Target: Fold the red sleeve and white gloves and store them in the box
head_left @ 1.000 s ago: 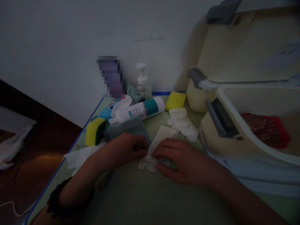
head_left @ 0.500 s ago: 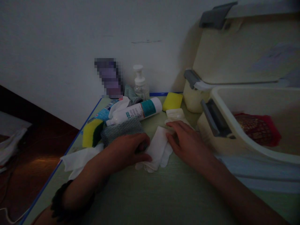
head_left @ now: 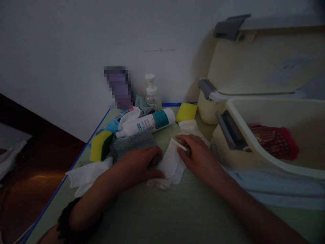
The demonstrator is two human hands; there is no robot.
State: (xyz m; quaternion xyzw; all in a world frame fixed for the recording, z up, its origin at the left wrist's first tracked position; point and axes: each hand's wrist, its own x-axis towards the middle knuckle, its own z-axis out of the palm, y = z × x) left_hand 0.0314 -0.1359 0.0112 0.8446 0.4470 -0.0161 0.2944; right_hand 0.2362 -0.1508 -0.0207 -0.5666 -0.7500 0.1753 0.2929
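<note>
A thin white disposable glove [head_left: 170, 161] lies on the table between my hands, its cuff pointing away from me and its fingers towards me. My left hand [head_left: 143, 164] rests at its left side, thumb on the glove and fingers curved, with a gap between thumb and forefinger. At the cuff, my right hand [head_left: 196, 150] has thumb and forefinger closed on the glove's edge. Partly behind the right hand lies another whitish glove [head_left: 188, 126]. A grey mesh cloth [head_left: 134, 142] lies just beyond my left hand.
A white bottle with a teal band [head_left: 146, 123], a yellow-green sponge [head_left: 99, 145], a yellow sponge [head_left: 186, 112] and a pump bottle [head_left: 152, 96] stand or lie behind. White gloves [head_left: 88, 174] lie left. An open cream bin [head_left: 264, 149] holding a red bag [head_left: 276, 142] is at right.
My right thumb and forefinger have closed on the glove's cuff and lifted its edge slightly. The left hand has barely moved. The whole view has shifted a little.
</note>
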